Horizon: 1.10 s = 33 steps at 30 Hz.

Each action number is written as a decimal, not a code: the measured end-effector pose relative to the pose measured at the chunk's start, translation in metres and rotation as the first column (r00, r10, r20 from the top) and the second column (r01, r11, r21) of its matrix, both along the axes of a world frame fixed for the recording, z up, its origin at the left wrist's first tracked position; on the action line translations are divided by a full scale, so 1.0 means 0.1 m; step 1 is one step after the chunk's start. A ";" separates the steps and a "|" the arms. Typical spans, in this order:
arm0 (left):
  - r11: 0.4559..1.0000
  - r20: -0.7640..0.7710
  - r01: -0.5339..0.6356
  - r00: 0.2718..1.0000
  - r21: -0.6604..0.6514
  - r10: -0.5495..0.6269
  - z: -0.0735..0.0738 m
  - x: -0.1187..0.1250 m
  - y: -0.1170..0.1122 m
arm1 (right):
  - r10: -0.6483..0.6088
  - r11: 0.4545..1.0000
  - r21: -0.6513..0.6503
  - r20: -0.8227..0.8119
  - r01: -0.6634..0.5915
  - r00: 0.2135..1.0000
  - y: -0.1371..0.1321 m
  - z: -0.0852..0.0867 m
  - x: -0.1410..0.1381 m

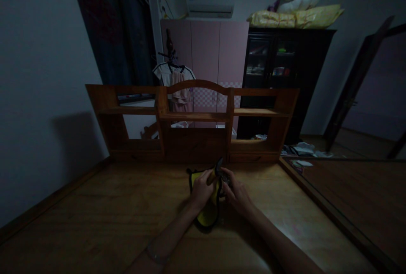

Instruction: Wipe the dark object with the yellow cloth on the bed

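Note:
My left hand (203, 189) is closed on a yellow cloth with black edging (207, 217), which hangs or lies below it over the wooden surface. Part of the cloth is bunched between the fingers. A dark pointed piece (218, 164) sticks up just above the two hands; I cannot tell what it belongs to. My right hand (236, 193) is close beside, its fingers and thumb closed around a small dark, partly shiny thing (225, 176) against the cloth's right side. The dim light and the fingers hide its kind.
Beneath the hands spreads a wide wooden board (127, 206), with a raised side rail (320, 206) on the right. A wooden headboard with shelves (196, 117) closes off the far end. Behind it stand a pink wardrobe (206, 50) and a dark cabinet (311, 62). A wall (41, 96) borders the left.

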State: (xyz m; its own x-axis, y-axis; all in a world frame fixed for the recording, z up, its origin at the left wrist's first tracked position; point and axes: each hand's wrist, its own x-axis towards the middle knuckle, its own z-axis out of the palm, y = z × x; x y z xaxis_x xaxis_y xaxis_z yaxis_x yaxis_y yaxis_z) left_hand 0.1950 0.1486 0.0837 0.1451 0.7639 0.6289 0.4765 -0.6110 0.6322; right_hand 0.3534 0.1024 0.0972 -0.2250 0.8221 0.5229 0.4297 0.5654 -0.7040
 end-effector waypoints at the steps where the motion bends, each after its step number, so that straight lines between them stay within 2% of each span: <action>1: 1.000 -0.006 0.000 1.000 0.005 0.000 0.00 0.00 0.00 | -0.006 1.000 -0.001 0.004 0.006 1.000 0.00 0.00 0.00; 18: 0.999 -0.038 -0.010 0.999 0.037 0.012 -0.01 0.01 0.00 | -0.025 1.000 -0.012 0.006 0.025 1.000 0.05 -0.06 0.00; 33: 0.999 -0.048 -0.013 0.999 -0.032 0.012 0.03 0.00 -0.05 | -0.011 0.999 -0.033 -0.001 0.011 1.000 -0.01 0.04 -0.01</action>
State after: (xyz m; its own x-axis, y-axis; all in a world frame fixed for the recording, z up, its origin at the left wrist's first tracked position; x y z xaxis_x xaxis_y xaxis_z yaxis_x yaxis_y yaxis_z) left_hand 0.1952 0.1440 0.0872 0.1645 0.7855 0.5966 0.5139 -0.5845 0.6279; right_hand 0.3526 0.1018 0.1009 -0.2149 0.8414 0.4958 0.4350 0.5370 -0.7228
